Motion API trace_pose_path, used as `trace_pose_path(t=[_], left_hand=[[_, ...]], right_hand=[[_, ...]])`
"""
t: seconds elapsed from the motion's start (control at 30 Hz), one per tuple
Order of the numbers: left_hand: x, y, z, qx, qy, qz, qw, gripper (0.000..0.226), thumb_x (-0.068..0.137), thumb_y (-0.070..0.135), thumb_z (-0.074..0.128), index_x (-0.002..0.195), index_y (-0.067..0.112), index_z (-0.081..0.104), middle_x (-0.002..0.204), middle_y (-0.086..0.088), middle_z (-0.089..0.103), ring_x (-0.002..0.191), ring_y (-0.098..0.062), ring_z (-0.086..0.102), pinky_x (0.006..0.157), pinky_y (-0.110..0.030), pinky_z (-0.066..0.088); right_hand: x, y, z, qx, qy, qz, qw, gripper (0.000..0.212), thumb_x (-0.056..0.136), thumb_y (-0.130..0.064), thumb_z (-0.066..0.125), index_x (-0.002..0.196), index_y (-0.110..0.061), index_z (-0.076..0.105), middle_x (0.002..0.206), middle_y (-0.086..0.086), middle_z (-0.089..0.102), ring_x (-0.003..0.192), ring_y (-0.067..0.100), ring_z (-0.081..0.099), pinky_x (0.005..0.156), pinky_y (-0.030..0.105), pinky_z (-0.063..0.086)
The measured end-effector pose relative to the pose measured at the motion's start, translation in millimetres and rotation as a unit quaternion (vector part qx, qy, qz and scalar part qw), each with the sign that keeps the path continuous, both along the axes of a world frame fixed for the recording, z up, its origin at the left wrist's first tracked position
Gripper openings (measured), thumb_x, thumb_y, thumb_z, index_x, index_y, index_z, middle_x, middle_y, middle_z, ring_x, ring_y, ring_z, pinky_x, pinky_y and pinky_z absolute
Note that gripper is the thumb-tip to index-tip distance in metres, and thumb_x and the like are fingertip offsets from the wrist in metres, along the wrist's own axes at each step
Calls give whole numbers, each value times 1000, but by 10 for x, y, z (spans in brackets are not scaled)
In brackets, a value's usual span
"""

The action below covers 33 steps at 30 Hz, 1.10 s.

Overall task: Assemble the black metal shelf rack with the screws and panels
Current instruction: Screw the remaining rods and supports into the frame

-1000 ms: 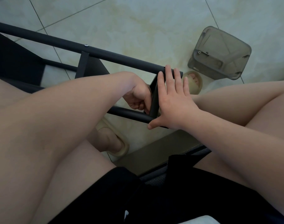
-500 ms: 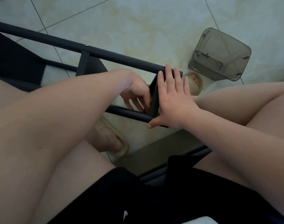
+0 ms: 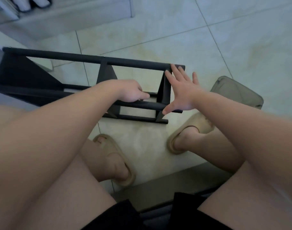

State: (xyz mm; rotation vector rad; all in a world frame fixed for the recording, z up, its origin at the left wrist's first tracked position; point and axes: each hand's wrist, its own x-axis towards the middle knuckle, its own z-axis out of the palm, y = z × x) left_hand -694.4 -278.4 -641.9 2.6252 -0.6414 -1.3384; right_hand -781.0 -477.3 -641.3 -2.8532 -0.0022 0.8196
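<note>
Left fingers [image 3: 142,96] curled round one rack bar [image 3: 153,94], right fingers [image 3: 176,73] splayed on one panel [image 3: 166,93].

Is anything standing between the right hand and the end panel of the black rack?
Nothing visible. The right hand lies flat against the end panel of the rack, fingers straight.

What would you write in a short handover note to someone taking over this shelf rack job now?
Left hand: in among the rails by the end panel; its grip is hidden.
Right hand: open, flat against that panel.
Rack: on its side on the floor. Done: three panels between the rails.
To do: end panel screws cannot be seen; probably check them, then stand it up.
</note>
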Motion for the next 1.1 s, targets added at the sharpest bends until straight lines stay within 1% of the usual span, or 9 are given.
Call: trace_pose_path(t=[0.1, 0.17, 0.3, 0.4, 0.53, 0.63, 0.77, 0.9, 1.1], left_hand=[[-1, 127, 95, 2, -27, -7, 1000, 45, 92, 56, 56, 123, 23, 56, 107, 5, 55, 102, -24, 55, 85, -35, 40], [15, 170, 133, 33, -87, -29, 995, 45, 90, 48, 61, 127, 26, 48, 109, 2, 58, 99, -26, 56, 81, -37, 42], [137, 192, 167, 99, -235, -93, 962, 28, 91, 19, 55, 118, 25, 51, 96, 0, 55, 87, -26, 56, 68, -37, 41], [249, 139, 167, 81, -263, -78, 958, 21, 91, 9, 51, 108, 22, 51, 79, 2, 44, 75, -24, 51, 61, -36, 40], [525, 36, 367, 34, -275, -46, 960, 15, 90, 19, 53, 104, 22, 47, 86, 2, 49, 80, -24, 55, 62, -36, 43], [774, 29, 521, -21, -273, -21, 961, 16, 94, 26, 56, 100, 24, 42, 93, 0, 53, 80, -23, 55, 64, -37, 46], [1012, 14, 549, -93, -316, -18, 944, 20, 95, 27, 59, 92, 27, 39, 93, 2, 50, 80, -21, 52, 60, -35, 37], [1226, -56, 432, -86, -317, -21, 944, 19, 95, 28, 61, 93, 27, 42, 85, 5, 47, 75, -18, 51, 58, -33, 36], [1564, -183, 81, -63, -286, -28, 956, 12, 97, 30, 57, 105, 25, 50, 94, 1, 55, 81, -22, 55, 66, -35, 42]], right_hand=[[205, -91, 23, 7, -34, -31, 999, 119, 78, -62, 76, 163, -25, 2, 170, -2, -14, 157, 21, -11, 125, 57, -5], [293, -115, 31, -1, -61, -51, 997, 103, 85, -58, 73, 162, -27, 11, 171, -4, -6, 158, 22, -5, 125, 56, 0], [414, -41, 70, -13, -77, -53, 996, 74, 94, -48, 67, 154, -21, 33, 166, 0, 23, 153, 26, 20, 122, 50, 23], [536, -37, 170, 47, -11, -62, 997, 79, 94, -41, 68, 158, -19, 27, 161, 0, 32, 144, 26, 36, 114, 46, 37], [729, -159, 458, 39, 15, -37, 998, 87, 95, -41, 67, 162, -17, 16, 165, 1, 25, 150, 27, 25, 118, 43, 32], [854, -219, 656, 9, -21, -23, 999, 85, 95, -44, 66, 159, -13, 20, 163, 6, 26, 152, 30, 18, 121, 43, 26], [980, -280, 710, 6, -93, -27, 995, 86, 96, -45, 63, 160, -13, 15, 169, 3, 9, 157, 30, -2, 126, 42, 11], [1086, -311, 533, 4, -135, -31, 990, 89, 95, -45, 62, 161, -14, 11, 170, 5, 4, 156, 32, -6, 126, 46, 7], [1389, -429, 64, 29, -96, -41, 994, 96, 96, -55, 57, 163, -21, -2, 171, 1, -7, 156, 29, -13, 127, 46, 1]])
